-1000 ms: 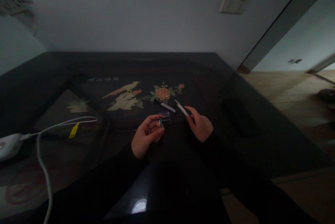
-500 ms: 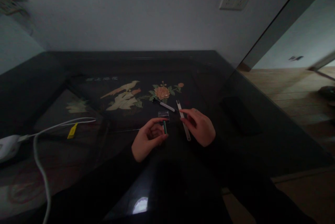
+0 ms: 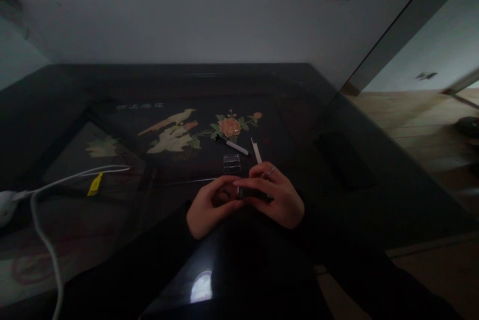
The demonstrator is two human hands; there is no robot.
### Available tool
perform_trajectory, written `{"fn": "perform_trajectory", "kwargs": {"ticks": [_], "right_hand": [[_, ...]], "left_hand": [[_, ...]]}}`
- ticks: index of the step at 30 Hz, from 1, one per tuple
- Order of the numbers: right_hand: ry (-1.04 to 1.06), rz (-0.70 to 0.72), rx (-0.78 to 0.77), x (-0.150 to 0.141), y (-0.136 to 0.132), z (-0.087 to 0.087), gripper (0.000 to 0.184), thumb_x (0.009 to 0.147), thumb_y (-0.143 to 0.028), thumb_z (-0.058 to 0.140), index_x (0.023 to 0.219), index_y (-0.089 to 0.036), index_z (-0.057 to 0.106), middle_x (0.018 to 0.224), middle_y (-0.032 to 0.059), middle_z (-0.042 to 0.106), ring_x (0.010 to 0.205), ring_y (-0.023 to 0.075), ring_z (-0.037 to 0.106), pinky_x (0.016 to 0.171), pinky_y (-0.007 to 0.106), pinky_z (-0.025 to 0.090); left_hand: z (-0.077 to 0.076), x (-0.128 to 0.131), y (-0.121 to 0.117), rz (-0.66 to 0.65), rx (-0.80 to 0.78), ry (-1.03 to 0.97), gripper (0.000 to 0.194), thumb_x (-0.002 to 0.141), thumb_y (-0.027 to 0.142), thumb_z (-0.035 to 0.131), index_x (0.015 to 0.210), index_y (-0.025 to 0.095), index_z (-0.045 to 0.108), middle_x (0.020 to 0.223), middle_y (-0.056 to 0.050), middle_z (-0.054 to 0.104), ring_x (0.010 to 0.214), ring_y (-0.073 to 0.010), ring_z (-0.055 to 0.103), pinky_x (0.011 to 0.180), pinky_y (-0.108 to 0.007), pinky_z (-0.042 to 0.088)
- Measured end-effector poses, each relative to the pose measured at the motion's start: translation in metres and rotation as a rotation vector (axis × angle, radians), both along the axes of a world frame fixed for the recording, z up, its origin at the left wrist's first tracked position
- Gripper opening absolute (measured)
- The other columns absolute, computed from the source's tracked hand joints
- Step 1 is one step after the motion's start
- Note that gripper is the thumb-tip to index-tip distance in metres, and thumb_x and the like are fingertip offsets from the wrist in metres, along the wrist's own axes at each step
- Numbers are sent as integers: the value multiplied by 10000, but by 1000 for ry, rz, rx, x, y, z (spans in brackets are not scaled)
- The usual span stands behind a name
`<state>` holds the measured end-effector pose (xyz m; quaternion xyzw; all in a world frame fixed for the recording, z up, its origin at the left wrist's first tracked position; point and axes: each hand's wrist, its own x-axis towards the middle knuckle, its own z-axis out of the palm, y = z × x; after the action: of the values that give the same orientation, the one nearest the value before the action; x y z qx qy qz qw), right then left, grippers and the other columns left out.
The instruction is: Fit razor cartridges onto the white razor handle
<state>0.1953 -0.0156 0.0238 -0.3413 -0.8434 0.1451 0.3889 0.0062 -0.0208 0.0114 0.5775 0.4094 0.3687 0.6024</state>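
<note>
My left hand [image 3: 211, 206] is closed in a pinch on a small, slim piece with a green-and-white edge [image 3: 240, 192]. My right hand [image 3: 279, 194], wearing a ring, meets it from the other side, thumb and fingers closed on the same piece. Fingertips cover most of it, so its kind is unclear. A flat pale metal strip [image 3: 256, 151] sticks out beyond the right hand's fingers; the rest of it is hidden beneath them. Just past the hands lies a small clear compartmented case [image 3: 231, 162]. Behind that is a slim white-handled tool with a black head [image 3: 236, 148].
The dark glossy table [image 3: 299, 110] has a bird-and-flower picture [image 3: 168, 133] in its top. To the left run a white cable [image 3: 52, 255] with a yellow tag [image 3: 95, 184] and a white plug [image 3: 7, 208]. A dark flat object [image 3: 346, 160] lies at right.
My right hand has left the pale strip's middle and come left and nearer to me, its fingers now on the piece in my left hand. The view has shifted slightly.
</note>
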Motion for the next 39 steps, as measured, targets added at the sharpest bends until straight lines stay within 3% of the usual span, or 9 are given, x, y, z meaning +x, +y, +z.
{"fn": "perform_trajectory", "kwargs": {"ticks": [7,16,23,27,30,34,39], "right_hand": [[-25,25,148,0,1,1,124,848,-183,590,927,-209,683,858,43,542,780,153,511,670,286,480],[21,93,230,-1,0,1,145,851,-153,581,950,-207,672,830,34,548,761,139,515,667,275,479],[65,110,279,0,-2,1,120,845,-147,597,914,-199,680,794,29,550,742,131,512,630,258,469],[67,98,306,1,-5,6,131,854,-143,588,894,-202,698,750,21,548,710,120,511,603,237,454],[23,114,343,1,-8,10,185,872,-130,555,912,-225,709,760,19,558,704,119,509,601,239,451],[-18,117,371,0,-8,11,192,868,-143,569,926,-255,714,778,11,559,708,117,504,603,243,446],[9,167,334,0,-6,10,190,888,-148,539,895,-224,713,779,18,560,706,115,502,601,239,455]], "left_hand": [[1,0,0,-55,55,80,386,697,295,704,1039,137,619,888,-46,643,757,-148,588,647,-234,477],[1,1,-1,-53,40,53,386,694,287,703,1037,136,613,913,-56,639,830,-169,596,687,-245,487],[0,0,0,-64,-9,-31,407,697,331,724,1042,140,620,854,-39,615,751,-138,568,656,-227,460],[-1,0,1,-51,-91,-137,430,754,474,657,1000,122,624,763,-25,592,599,-104,525,549,-220,419],[-2,1,2,-57,-212,-174,416,774,522,621,836,110,617,638,3,549,514,-84,488,498,-212,371],[-2,1,4,-121,-389,-242,425,675,508,728,664,125,544,535,39,493,447,-57,429,458,-193,322],[-2,-1,6,-141,-503,-285,415,589,443,811,715,113,594,555,32,533,460,-53,453,465,-182,315]]}}
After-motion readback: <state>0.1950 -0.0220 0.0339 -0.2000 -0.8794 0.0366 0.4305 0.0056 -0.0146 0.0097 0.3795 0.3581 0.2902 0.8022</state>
